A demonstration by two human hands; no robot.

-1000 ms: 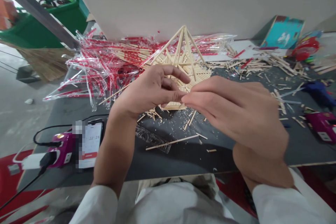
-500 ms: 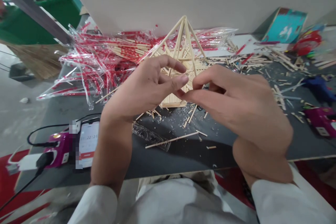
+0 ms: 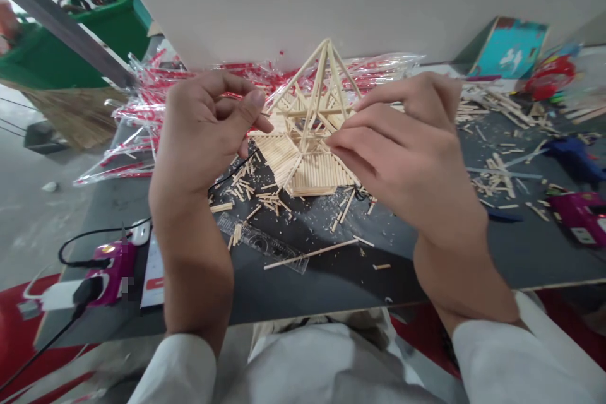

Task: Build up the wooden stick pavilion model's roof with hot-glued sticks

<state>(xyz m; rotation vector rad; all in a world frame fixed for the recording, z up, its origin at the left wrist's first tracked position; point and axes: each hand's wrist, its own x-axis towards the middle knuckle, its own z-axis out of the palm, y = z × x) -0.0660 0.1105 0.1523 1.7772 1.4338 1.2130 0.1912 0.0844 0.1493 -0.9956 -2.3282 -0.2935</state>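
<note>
A pyramid-like frame of glued wooden sticks [image 3: 307, 139] stands on the dark table, with flat panels of laid sticks around its base. My left hand [image 3: 208, 126] is raised just left of the frame, with its fingertips close together; something thin may lie between them, but it is too small to tell. My right hand [image 3: 402, 145] is on the frame's right slope, its fingers on either side of the sticks. A thin black wire [image 3: 231, 177] runs beneath my left hand.
Loose sticks and shavings litter the dark table [image 3: 331, 284], with a clear plastic ruler [image 3: 258, 243] near its front. Red-and-white wrapped chopsticks in plastic [image 3: 142, 145] are heaped behind left. A magenta power socket [image 3: 111, 271] and cables sit front left.
My hands have separated, the left moving left and the right moving up the frame's right side. More of the frame's base and the loose sticks beside it now show.
</note>
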